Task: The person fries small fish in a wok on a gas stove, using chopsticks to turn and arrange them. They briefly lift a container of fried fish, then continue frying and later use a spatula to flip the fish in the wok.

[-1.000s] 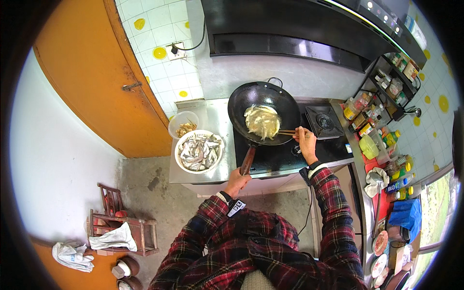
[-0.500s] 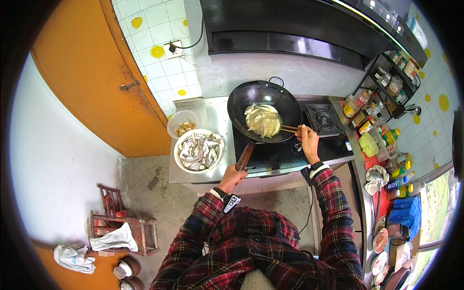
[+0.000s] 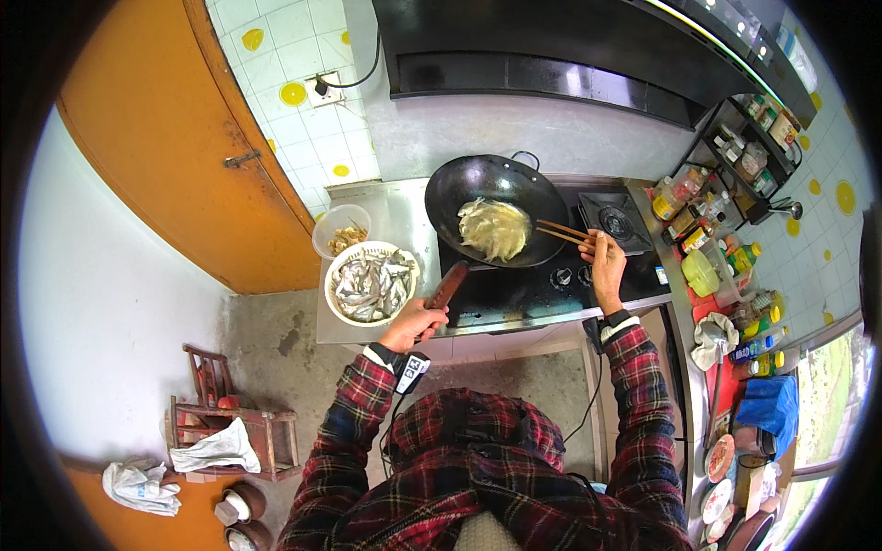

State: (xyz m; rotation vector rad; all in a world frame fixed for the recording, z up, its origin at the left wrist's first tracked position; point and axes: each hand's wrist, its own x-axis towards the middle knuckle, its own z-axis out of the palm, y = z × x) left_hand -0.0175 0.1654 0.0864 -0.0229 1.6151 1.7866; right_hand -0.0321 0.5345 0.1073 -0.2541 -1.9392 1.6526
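A black wok (image 3: 496,188) sits on the gas stove (image 3: 551,285) with pale fried fish (image 3: 494,228) in its middle. My left hand (image 3: 415,323) grips the wok's brown handle (image 3: 447,285) at its lower left. My right hand (image 3: 604,262) holds wooden chopsticks (image 3: 562,231) whose tips reach over the wok's right rim toward the fish. To the left of the wok stands a white basket of small raw silvery fish (image 3: 372,283), with a small clear bowl (image 3: 342,231) behind it.
A second burner (image 3: 614,220) lies right of the wok. Bottles and jars crowd the shelf and counter (image 3: 726,248) at the right. An orange door (image 3: 175,138) is at the left, a wooden stool with cloth (image 3: 230,432) on the floor.
My right hand with the chopsticks has shifted slightly right and back from the fish. My left hand stays on the wok handle.
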